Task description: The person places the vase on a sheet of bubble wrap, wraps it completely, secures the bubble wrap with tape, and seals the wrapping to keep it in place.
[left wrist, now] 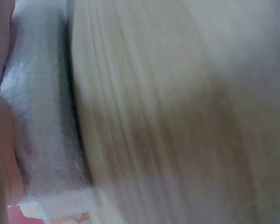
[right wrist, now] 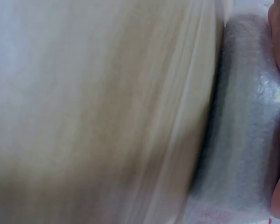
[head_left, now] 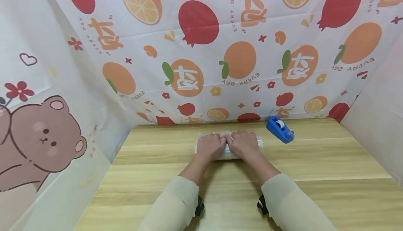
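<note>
A roll of clear bubble wrap [head_left: 228, 155] lies crosswise on the wooden table, towards its back edge. My left hand [head_left: 210, 146] grips the left half from above, its fingers bent over the far side. On the right half my right hand [head_left: 244, 145] holds on in the same way, the two thumbs close together at the middle. Both wrist views show the near side of the bubble wrap [left wrist: 49, 116] along the tabletop, with parts of the hands at the frame edge. Whether anything is inside the roll cannot be seen.
A blue tape dispenser [head_left: 284, 134] with a roll of tape stands to the right of the bubble wrap. Behind the wooden table [head_left: 141, 175] hangs a fruit-printed curtain [head_left: 201, 52]; another sheet with a bear print [head_left: 47, 136] is at the left.
</note>
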`<state>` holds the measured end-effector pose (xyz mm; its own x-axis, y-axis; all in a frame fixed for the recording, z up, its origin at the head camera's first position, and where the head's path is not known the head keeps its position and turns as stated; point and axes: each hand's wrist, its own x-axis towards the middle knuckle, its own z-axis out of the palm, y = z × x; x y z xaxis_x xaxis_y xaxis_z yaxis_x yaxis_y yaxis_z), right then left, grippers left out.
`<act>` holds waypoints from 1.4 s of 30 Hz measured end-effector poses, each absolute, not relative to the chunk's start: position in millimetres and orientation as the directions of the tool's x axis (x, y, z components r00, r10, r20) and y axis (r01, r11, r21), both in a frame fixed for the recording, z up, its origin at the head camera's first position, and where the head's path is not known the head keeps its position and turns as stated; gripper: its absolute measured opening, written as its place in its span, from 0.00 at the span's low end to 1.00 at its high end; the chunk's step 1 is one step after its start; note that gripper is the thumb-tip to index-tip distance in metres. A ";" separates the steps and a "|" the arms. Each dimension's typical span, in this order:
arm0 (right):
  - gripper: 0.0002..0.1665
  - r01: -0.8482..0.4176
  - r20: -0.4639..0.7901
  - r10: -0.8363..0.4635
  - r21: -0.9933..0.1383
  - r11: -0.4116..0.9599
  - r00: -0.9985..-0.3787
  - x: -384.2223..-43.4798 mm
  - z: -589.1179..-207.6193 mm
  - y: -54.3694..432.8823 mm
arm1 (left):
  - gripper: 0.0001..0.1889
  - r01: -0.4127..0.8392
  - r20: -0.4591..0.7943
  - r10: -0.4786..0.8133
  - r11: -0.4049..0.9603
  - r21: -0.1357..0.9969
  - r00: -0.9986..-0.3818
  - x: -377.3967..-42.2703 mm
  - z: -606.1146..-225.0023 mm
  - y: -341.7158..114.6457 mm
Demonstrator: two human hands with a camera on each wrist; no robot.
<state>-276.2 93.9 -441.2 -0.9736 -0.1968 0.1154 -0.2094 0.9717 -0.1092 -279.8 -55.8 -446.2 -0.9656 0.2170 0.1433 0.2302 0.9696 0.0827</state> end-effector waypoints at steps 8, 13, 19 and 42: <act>0.37 -0.215 0.141 -0.198 -0.114 0.970 -0.970 -270.3 -444.2 95.6 | 0.31 0.227 0.164 0.213 0.971 0.074 -0.963 -270.5 -445.8 -54.1; 0.37 -0.217 0.139 -0.201 -0.113 0.970 -0.970 -267.0 -442.5 95.9 | 0.31 0.218 0.174 0.203 0.973 0.073 -0.964 -267.5 -446.1 -53.8; 0.37 -0.206 0.117 -0.192 -0.121 0.971 -0.974 -265.9 -442.0 96.4 | 0.31 0.210 0.169 0.194 0.974 0.082 -0.966 -266.7 -446.8 -52.9; 0.39 -0.193 0.105 -0.180 -0.119 0.974 -0.978 -265.9 -439.2 96.0 | 0.33 0.189 0.135 0.174 0.975 0.113 -0.975 -266.5 -444.3 -53.4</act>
<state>-265.9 96.0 -439.2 -0.9780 -0.1805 0.1049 -0.1925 0.9741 -0.1190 -266.5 -53.4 -444.3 -0.9755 0.1739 0.1350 0.1895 0.9754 0.1125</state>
